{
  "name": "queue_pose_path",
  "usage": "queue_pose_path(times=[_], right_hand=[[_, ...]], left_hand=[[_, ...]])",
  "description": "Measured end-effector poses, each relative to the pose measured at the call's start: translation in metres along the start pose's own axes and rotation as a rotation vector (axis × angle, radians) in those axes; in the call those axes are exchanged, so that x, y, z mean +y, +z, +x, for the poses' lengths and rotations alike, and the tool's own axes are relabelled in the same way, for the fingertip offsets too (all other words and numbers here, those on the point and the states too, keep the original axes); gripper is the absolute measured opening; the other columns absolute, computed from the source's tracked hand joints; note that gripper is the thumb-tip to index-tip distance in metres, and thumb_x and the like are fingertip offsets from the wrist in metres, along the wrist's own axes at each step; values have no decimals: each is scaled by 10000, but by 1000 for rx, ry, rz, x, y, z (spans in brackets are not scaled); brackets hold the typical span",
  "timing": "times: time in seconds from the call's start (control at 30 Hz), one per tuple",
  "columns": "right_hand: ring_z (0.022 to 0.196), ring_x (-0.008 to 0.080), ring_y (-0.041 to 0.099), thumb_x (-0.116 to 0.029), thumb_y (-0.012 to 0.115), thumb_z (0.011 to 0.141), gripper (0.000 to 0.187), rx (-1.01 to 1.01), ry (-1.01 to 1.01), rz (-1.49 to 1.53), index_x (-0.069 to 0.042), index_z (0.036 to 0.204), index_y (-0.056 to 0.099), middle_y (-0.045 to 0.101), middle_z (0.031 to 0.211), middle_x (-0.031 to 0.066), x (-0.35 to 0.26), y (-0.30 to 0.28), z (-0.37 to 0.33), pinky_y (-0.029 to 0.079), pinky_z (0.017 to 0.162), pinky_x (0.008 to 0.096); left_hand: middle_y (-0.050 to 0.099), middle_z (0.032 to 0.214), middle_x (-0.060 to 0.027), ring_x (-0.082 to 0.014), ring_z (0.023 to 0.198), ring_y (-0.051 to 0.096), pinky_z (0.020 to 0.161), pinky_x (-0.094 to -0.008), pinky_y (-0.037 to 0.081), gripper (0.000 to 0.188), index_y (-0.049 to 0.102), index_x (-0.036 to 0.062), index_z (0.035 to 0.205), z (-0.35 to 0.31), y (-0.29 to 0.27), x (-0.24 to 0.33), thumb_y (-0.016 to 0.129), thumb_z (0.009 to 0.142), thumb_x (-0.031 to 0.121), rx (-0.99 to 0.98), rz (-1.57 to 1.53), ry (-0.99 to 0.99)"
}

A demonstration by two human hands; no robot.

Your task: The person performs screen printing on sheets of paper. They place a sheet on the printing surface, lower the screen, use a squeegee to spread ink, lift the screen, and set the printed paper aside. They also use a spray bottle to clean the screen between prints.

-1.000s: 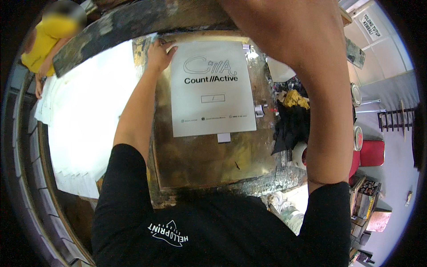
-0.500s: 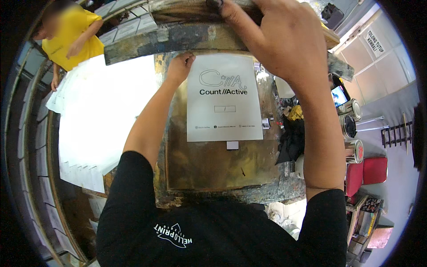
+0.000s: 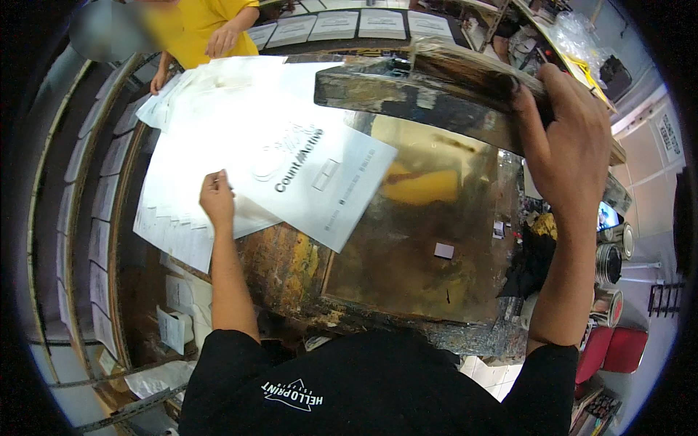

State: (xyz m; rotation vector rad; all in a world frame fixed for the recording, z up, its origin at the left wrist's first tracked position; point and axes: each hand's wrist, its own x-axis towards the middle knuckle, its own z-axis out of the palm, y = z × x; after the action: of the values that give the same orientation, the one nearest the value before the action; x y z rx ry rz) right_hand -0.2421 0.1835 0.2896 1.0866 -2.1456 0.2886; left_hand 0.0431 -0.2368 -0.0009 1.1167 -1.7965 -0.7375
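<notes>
My left hand (image 3: 217, 200) is pinched at the corner of a printed white paper sheet (image 3: 336, 190), which slants over a spread pile of white sheets (image 3: 182, 163) on the left. The sheet's lower part overhangs a shiny brown printing board (image 3: 407, 269). My right hand (image 3: 571, 138) is closed round the right part of a raised, paint-stained wooden frame (image 3: 414, 102). A long wooden bar (image 3: 465, 69) lies along the frame under my thumb and fingers; whether I grip it too is hard to tell.
A small white tab (image 3: 444, 251) sits on the board. Black cloth (image 3: 525, 267), paint cans (image 3: 609, 263) and a lit phone (image 3: 608, 216) are at the right. A person in yellow (image 3: 240, 22) stands beyond the pile. Racks of sheets (image 3: 102, 247) line the left.
My left hand has carried the printed sheet leftward off the board and turned it over the pile. My right hand still holds up the frame. The view has swung left.
</notes>
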Motion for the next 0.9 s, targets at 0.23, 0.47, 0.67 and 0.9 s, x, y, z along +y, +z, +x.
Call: queue_pose_path(times=[0.23,0.47,0.67,0.9], right_hand=[[940,436,603,-417,608,993,433,55,-44,-9,-5,1121,641,649,950,223,3,3,1,442,884,467],[890,429,634,-449,617,977,440,22,7,-22,-16,1031,668,675,905,227,1,-2,17,458,816,500],[819,398,669,-517,633,942,496,162,-59,48,-27,881,678,691,818,198,8,9,17,477,797,502],[797,432,655,-475,616,964,484,111,-80,64,3,920,672,673,810,226,14,1,35,483,743,516]], left_hand=[[710,948,-163,-261,823,667,750,-390,530,267,702,-14,1105,72,-77,-42,680,986,224,317,638,226],[282,1701,-38,-300,1596,142,1254,-642,-23,608,309,220,1633,-39,141,107,264,1104,516,-602,933,863],[353,1667,-54,-313,1587,172,1204,-700,-127,578,382,198,1601,-29,171,83,152,1122,426,-730,719,594],[516,1528,-184,-387,1502,360,1242,-664,-5,603,475,55,1521,-66,163,162,186,1122,402,-978,680,727]])
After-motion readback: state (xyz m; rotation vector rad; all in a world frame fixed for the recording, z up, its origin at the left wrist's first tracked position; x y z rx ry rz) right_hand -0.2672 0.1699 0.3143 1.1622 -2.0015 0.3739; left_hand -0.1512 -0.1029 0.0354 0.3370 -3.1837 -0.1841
